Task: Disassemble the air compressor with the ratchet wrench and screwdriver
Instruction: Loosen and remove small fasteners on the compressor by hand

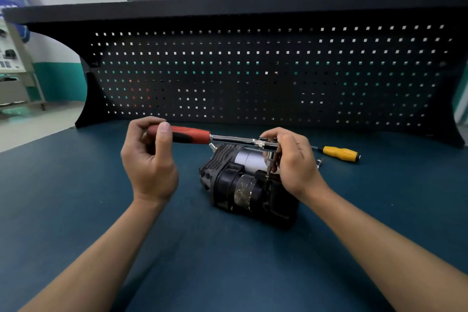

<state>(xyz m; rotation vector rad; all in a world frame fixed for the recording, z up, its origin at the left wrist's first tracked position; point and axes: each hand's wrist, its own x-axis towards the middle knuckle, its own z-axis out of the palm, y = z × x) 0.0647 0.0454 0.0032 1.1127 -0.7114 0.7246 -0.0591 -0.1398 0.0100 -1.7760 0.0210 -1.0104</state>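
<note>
**Ratchet Seated on a Top Fastener of the Compressor**

The air compressor (243, 185) is lying on its side at the centre of the frame, resting on the blue table (76, 210). The ratchet wrench (228, 138) is spanning horizontally above it, its bit pointing down into the housing at centre right.

The left hand (149, 159) is curling loosely around the end of the red grip, thumb and fingertips pinching it. The right hand (291, 157) is closing around the ratchet head and its extension, fingers pressed together and steadying the bit on the fastener.

Handling, as judged: the compressor appears dense and rigid, with a ribbed metal body and dark plastic caps. It is likely to stay put under light torque but may roll on its cylindrical side under a hard pull. The ribbed body looks like the firmest place to hold; the plastic ends look more fragile.

Clearance: the handle is sweeping in open air in the middle of the frame, with bare table to the left and in the foreground. The pegboard (253, 71) is standing well behind. The yellow-handled screwdriver (339, 153) is lying at centre right, apart from the right hand, beside a small metal part too small to identify.
</note>
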